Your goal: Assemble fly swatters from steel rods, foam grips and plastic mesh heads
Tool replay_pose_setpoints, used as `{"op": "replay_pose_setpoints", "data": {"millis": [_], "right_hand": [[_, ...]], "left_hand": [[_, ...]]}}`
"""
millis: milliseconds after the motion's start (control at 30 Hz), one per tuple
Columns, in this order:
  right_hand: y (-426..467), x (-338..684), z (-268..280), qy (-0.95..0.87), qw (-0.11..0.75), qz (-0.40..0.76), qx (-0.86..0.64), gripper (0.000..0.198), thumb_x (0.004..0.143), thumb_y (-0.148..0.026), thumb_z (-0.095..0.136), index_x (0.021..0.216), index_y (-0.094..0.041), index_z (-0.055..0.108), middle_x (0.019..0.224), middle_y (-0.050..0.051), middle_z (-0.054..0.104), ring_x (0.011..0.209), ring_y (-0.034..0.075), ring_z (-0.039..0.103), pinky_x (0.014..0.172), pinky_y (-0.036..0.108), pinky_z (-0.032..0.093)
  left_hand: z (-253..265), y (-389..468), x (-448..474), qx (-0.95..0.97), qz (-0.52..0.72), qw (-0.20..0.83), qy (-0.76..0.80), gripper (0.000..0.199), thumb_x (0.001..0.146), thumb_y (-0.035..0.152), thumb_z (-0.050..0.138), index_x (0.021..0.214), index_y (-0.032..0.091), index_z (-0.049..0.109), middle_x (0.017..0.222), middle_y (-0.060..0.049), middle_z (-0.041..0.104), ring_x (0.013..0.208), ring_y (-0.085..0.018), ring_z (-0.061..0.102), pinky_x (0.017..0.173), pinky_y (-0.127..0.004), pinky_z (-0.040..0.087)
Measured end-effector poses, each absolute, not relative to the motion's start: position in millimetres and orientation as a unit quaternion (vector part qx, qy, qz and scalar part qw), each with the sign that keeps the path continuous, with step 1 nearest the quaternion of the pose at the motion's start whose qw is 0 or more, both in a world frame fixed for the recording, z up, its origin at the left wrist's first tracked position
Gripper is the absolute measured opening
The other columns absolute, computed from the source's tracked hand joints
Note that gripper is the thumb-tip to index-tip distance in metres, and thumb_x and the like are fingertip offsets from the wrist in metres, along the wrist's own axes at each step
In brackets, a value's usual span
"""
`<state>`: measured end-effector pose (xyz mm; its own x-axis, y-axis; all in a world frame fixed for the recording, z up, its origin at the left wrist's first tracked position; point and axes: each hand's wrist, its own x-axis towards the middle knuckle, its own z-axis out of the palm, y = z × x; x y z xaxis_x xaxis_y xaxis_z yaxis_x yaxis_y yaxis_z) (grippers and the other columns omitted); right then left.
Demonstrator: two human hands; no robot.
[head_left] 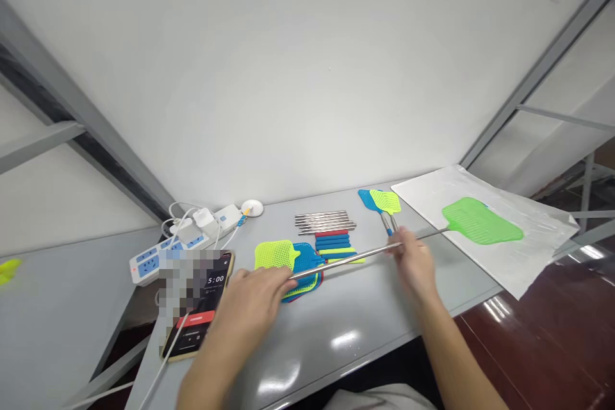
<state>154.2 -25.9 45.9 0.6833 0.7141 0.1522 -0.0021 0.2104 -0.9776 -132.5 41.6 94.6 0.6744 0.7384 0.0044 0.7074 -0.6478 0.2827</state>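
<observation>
Green swatter [482, 222] spans the worktop [360, 320] from centre to right, its head above a white sheet [432, 192]. Left hand [257, 295]: grip closed about the near-left end of the metal shaft [355, 257]; that end is hidden under the fingers. Right hand [413, 266]: grip closed around the shaft farther right, slightly blurred.

Risks, as I judge them:
- Shaft looks slim and smooth. If either grip loosens, it could slide or roll, and the wide head would tip down onto the sheet.
- Uneven pull between the hands could bend the shaft or strain the joint at the head.
- Shaft crosses just above the loose swatter heads [276, 253] and coloured tubes [332, 245]. A low sweep could scatter them, and perhaps the bare rods [324, 221] beyond.
- Left forearm is beside the phone [218, 295], with a white cable [175, 343] across it. An elbow swing could snag the cable.
</observation>
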Motion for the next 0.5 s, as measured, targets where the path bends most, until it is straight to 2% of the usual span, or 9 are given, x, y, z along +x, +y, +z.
{"op": "replay_pose_setpoints", "data": {"millis": [133,233,333,400,467,500], "right_hand": [[-27.9,180.6,49.0,-0.266,0.746,0.286,-0.540,0.052,0.088,-0.049,0.060,0.050,-0.023,0.035,0.050,-0.007,0.027,0.050,0.012,0.030,0.053,0.029,0.036],[-29.6,169.2,48.9,-0.240,0.767,0.301,-0.514,0.048,0.091,-0.049,0.055,0.055,-0.023,0.037,0.050,-0.008,0.025,0.049,0.012,0.026,0.053,0.028,0.036],[-33.9,152.6,49.4,-0.218,0.779,0.310,-0.500,0.046,0.093,-0.047,0.052,0.056,-0.023,0.038,0.050,-0.008,0.024,0.049,0.012,0.026,0.055,0.028,0.037],[-37.0,146.7,51.1,-0.210,0.781,0.316,-0.496,0.047,0.093,-0.045,0.053,0.055,-0.022,0.038,0.052,-0.007,0.027,0.051,0.012,0.029,0.056,0.028,0.038],[-38.8,144.9,53.8,-0.202,0.789,0.311,-0.490,0.047,0.094,-0.046,0.051,0.056,-0.022,0.037,0.054,-0.006,0.028,0.052,0.012,0.030,0.056,0.028,0.038],[-39.1,144.7,55.2,-0.199,0.794,0.305,-0.486,0.047,0.095,-0.046,0.050,0.057,-0.022,0.036,0.055,-0.006,0.028,0.053,0.012,0.030,0.056,0.028,0.038]], "left_hand": [[86.6,43.2,-165.7,0.895,0.089,0.081,0.429,0.027,0.100,0.033,0.041,0.088,0.026,0.064,0.083,0.000,0.068,0.083,-0.024,0.059,0.076,-0.036,0.030],[82.2,34.0,-158.6,0.877,0.161,0.019,0.452,0.023,0.099,0.029,0.043,0.094,0.026,0.066,0.087,-0.003,0.068,0.086,-0.024,0.058,0.090,-0.045,0.031],[82.4,19.4,-133.2,0.833,0.262,-0.038,0.486,0.020,0.097,0.024,0.046,0.099,0.028,0.066,0.105,-0.006,0.068,0.102,-0.029,0.056,0.105,-0.058,0.018],[81.8,5.4,-111.8,0.771,0.362,-0.058,0.520,0.016,0.094,0.024,0.050,0.104,0.028,0.063,0.124,-0.011,0.059,0.120,-0.034,0.046,0.107,-0.064,0.011],[77.1,-12.1,-87.2,0.682,0.506,-0.032,0.528,0.014,0.092,0.027,0.054,0.106,0.026,0.056,0.130,-0.015,0.049,0.128,-0.036,0.038,0.106,-0.062,0.019],[72.9,-21.3,-73.7,0.639,0.579,0.010,0.506,0.013,0.091,0.029,0.056,0.103,0.026,0.052,0.126,-0.014,0.048,0.124,-0.033,0.042,0.104,-0.057,0.027]]}}
